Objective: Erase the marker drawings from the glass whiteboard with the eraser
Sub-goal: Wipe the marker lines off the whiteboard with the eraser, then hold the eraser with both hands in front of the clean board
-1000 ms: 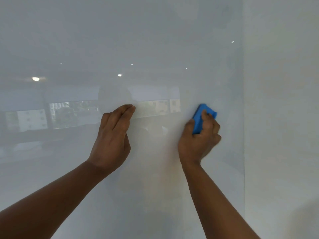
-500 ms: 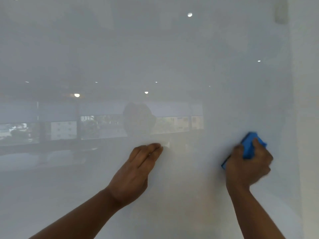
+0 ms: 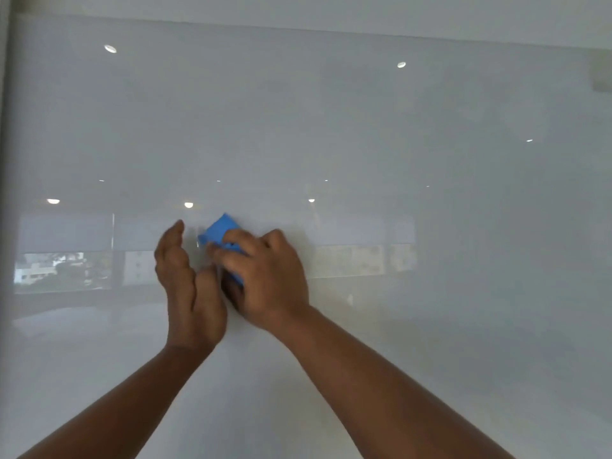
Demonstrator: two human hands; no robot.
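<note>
The glass whiteboard (image 3: 430, 144) fills nearly the whole view, pale grey and glossy, with no marker lines that I can make out. My right hand (image 3: 265, 276) grips a blue eraser (image 3: 220, 231) near the board's middle, with the eraser's upper corner sticking out above the fingers. My left hand (image 3: 185, 286) stands edge-on right beside it, fingers straight and together, touching the right hand near the thumb and holding nothing.
The glass mirrors ceiling lights (image 3: 401, 64) and a row of windows (image 3: 66, 270) behind me. The board's top edge (image 3: 298, 26) meets the wall above; a dark frame edge (image 3: 5, 160) runs down the far left. A small grey fitting (image 3: 601, 74) sits at the upper right.
My right hand has carried the eraser leftward across the glass until it meets the left hand. The camera has pulled back and left, showing more of the board and its top edge.
</note>
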